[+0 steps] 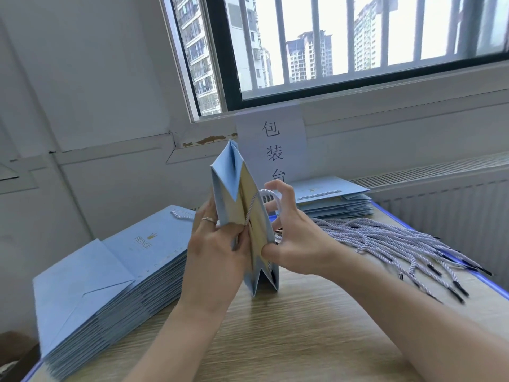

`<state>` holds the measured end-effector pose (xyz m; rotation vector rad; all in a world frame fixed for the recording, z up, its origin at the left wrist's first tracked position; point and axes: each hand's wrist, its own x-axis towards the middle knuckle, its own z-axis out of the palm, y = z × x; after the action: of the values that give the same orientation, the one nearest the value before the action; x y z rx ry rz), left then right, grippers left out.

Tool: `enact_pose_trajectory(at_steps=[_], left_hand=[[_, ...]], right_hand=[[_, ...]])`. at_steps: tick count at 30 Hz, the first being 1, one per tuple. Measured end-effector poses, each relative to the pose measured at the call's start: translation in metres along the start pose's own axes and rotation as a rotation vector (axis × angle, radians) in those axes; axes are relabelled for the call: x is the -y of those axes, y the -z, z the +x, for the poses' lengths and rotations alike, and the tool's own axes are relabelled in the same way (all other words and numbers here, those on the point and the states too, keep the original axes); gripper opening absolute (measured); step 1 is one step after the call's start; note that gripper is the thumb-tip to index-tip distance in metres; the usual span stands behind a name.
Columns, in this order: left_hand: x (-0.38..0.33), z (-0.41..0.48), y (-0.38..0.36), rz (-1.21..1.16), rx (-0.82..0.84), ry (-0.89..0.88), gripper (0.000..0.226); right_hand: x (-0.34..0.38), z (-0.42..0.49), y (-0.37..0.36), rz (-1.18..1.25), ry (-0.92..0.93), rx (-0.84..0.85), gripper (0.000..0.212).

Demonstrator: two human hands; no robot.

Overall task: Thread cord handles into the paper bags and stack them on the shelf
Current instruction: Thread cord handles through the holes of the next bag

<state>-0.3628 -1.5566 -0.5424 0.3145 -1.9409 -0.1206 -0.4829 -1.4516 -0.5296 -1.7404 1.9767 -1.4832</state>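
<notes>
Pale-blue paper bag (pixel 226 186), upright on wooden bench (pixel 303 329): left hand (pixel 217 244) pinches it steady, right hand (pixel 290 230) curls round twisted white cord (pixel 268 192) for threading.

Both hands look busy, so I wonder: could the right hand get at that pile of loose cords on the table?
Probably yes. The cords lie on the table just beside the right hand, with nothing between them; it would only need to let go of the bag first.

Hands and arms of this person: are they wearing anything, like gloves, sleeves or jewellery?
No gloves, and no sleeves reach into view. The left hand wears a thin, pale metal ring on one finger. The right hand shows no ring, watch or bracelet.
</notes>
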Motion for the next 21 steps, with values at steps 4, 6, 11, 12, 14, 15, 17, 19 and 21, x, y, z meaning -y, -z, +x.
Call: enact_pose_trajectory(at_steps=[4,6,11,12,14,15,17,19,21], left_hand=[[0.004,-0.007,-0.001,-0.014,0.212,0.122,0.016],[0.005,-0.008,-0.001,-0.019,0.233,0.151,0.017],[0.008,-0.005,0.003,-0.002,0.213,0.156,0.016],[0.008,-0.005,0.004,-0.010,0.217,0.163,0.016],[0.007,-0.005,0.005,-0.043,0.231,0.185,0.014],[0.006,-0.006,0.005,-0.060,0.237,0.193,0.013],[0.005,-0.005,0.005,-0.077,0.246,0.186,0.014],[0.002,-0.003,0.008,-0.028,0.206,0.109,0.017],[-0.001,-0.001,0.012,-0.005,0.073,0.013,0.016]], right_hand=[[-0.001,-0.001,0.002,0.019,-0.044,0.006,0.082],[0.000,-0.001,0.002,-0.004,-0.075,0.018,0.072],[0.000,-0.003,0.001,-0.329,-0.091,0.096,0.033],[0.000,-0.004,0.000,-0.399,-0.074,0.127,0.048],[0.003,-0.005,0.000,-0.439,-0.061,0.153,0.059],[0.003,-0.005,0.000,-0.444,-0.062,0.167,0.059],[0.004,-0.004,-0.001,-0.452,-0.077,0.180,0.058],[0.005,-0.004,-0.003,-0.446,-0.095,0.193,0.054],[0.006,-0.004,-0.003,-0.433,-0.108,0.205,0.049]])
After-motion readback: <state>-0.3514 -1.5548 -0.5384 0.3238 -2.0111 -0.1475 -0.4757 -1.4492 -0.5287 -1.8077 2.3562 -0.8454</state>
